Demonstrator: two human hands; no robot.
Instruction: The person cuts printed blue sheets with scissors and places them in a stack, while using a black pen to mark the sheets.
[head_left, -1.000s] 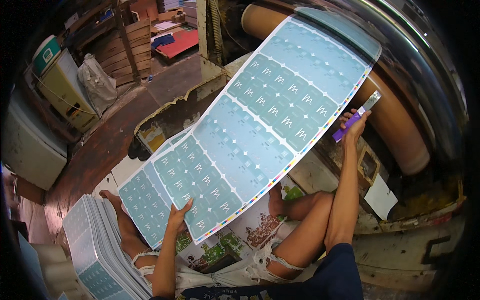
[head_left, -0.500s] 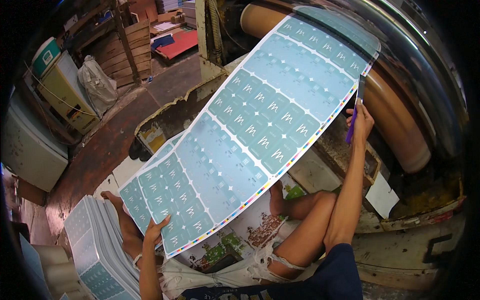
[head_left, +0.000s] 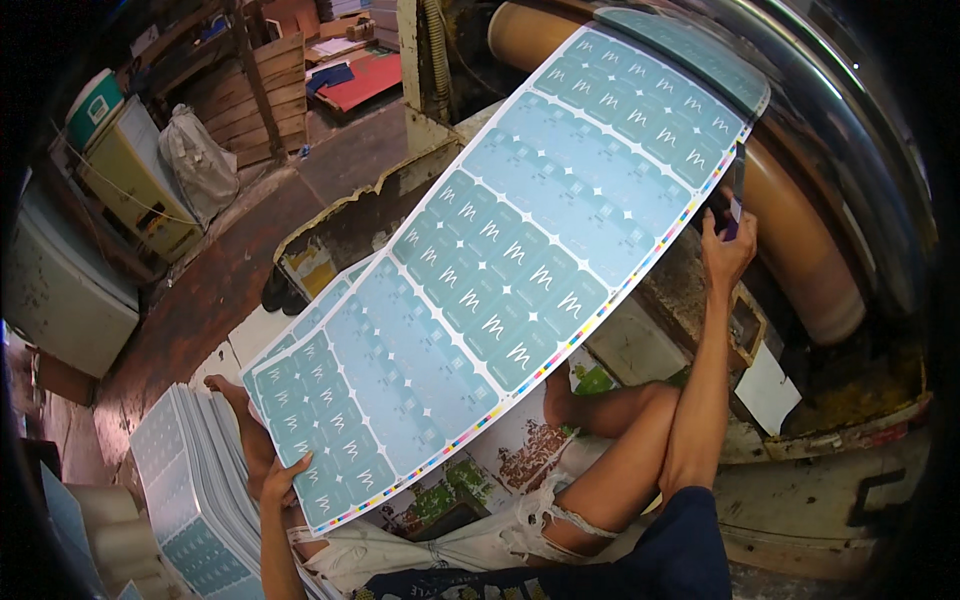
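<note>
A long printed sheet (head_left: 500, 285) in teal and pale blue, with a colour strip along its right edge, slopes down from a shiny metal roller (head_left: 830, 110) at the top right towards my lap. Its lower left corner is pinched by my left hand (head_left: 284, 480), thumb on top and the other fingers beneath. My right hand (head_left: 728, 255) is closed round a purple-handled knife (head_left: 739, 190) whose dark blade points up, close beside the sheet's right edge near the roller. Whether the blade touches the paper I cannot tell. Part of another printed sheet (head_left: 345, 285) shows beneath the left edge.
A thick stack of printed sheets (head_left: 180, 470) stands at the lower left beside my leg. Below the metal roller runs a brown roller (head_left: 800, 230). A worn machine frame (head_left: 350, 200) lies behind the sheet. Further back are a cabinet (head_left: 145, 185) and a grey sack (head_left: 197, 160).
The sheet's printed pattern has shifted down and left, away from the roller. My left hand has moved slightly down and left with its corner. My right hand and knife have shifted a little right.
</note>
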